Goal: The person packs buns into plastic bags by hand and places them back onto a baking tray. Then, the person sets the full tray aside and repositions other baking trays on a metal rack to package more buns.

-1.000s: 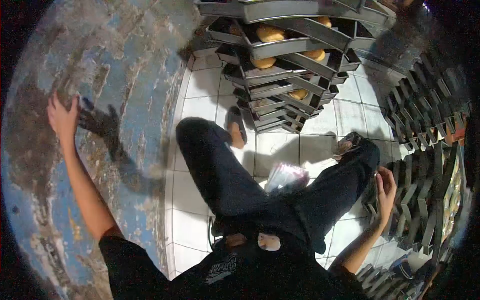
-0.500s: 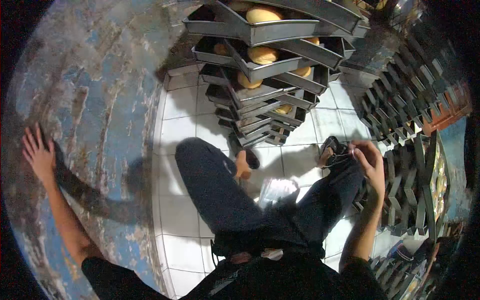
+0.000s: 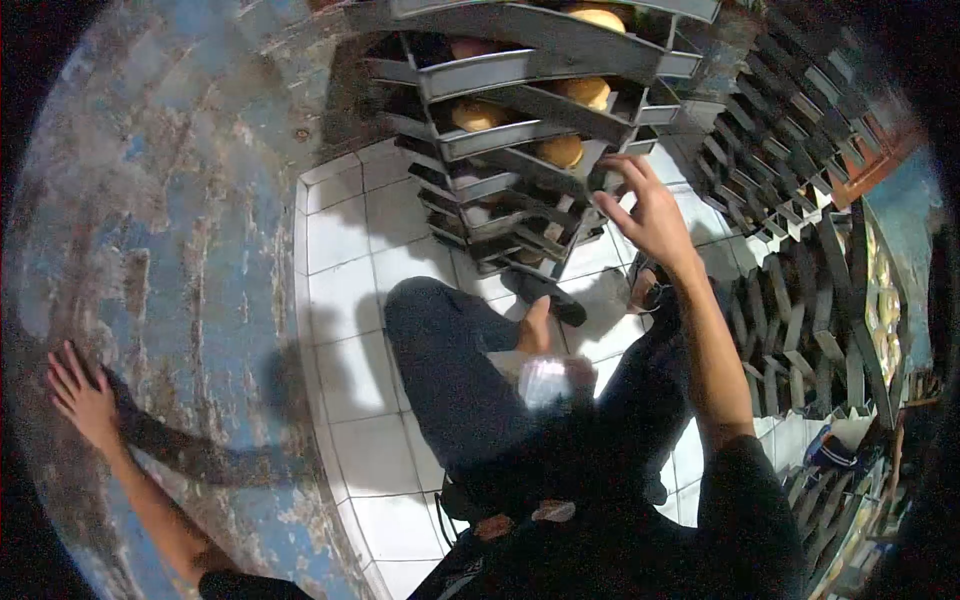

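My left hand [image 3: 85, 400] lies flat with fingers spread against a worn surface [image 3: 215, 260] with peeling blue and grey paint. In front of me stands a tall stack of dark metal baking trays [image 3: 500, 140], laid crosswise at angles. Golden bread buns [image 3: 480, 116] show inside several of them. At the stack's right side is my right hand [image 3: 650, 210], its thumb and bent fingers apart around a gap. I see nothing held in it. Whether its fingertips touch a tray edge I cannot tell.
More stacked trays [image 3: 790, 335] stand close on my right, with another stack [image 3: 770, 140] behind. An orange-red crate [image 3: 880, 160] is at the far right. White tiles [image 3: 355, 370] cover the floor. My bent knees and sandalled feet are just before the front stack.
My right hand has risen from beside my knee to the tray stack, and its fingers have parted. My left hand stays on the painted surface. The view has shifted.
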The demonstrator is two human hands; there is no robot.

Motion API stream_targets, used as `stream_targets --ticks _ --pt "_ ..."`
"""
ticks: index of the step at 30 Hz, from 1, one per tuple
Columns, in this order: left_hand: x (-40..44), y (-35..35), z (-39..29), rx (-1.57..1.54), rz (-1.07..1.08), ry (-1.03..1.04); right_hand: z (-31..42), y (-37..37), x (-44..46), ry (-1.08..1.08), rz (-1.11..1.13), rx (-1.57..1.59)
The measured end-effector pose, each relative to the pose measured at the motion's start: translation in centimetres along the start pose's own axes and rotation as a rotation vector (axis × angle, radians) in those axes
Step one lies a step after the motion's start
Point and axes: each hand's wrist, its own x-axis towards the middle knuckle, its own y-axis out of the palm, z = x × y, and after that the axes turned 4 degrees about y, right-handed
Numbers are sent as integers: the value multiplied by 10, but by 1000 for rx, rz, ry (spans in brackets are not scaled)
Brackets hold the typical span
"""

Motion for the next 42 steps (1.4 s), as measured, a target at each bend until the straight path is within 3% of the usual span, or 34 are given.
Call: stream_targets --ticks 6,10,15,17,22,23,26,27,29,35,38,42 --pt "-5 6 4 1 6 38 -82 34 12 74 11 -354" --pt "-15 9 13 7 123 35 -107 39 12 82 -13 -341" --pt "11 -20 2 -44 104 57 -105 53 3 107 -49 -400" --pt "52 -63 -22 333 1073 -131 -105 55 1 114 -52 -383" --pt "38 -52 -11 299 1061 -146 -106 52 4 141 -42 -392" --pt "6 -19 8 128 601 -43 -104 50 3 134 -38 -414" --pt "43 -58 -14 306 1111 -139 -104 50 3 126 -35 -438" --pt "8 -21 7 157 644 -54 -101 49 3 151 -3 -422" --pt "-7 -2 13 -19 53 71 -96 45 3 183 32 -415" --pt "-9 -6 0 -4 63 61 -112 30 16 151 -50 -376" --pt "-14 7 12 23 31 86 -134 7 18 265 -42 -409" --pt "-15 6 18 11 7 122 -221 -17 18 261 -131 -457"
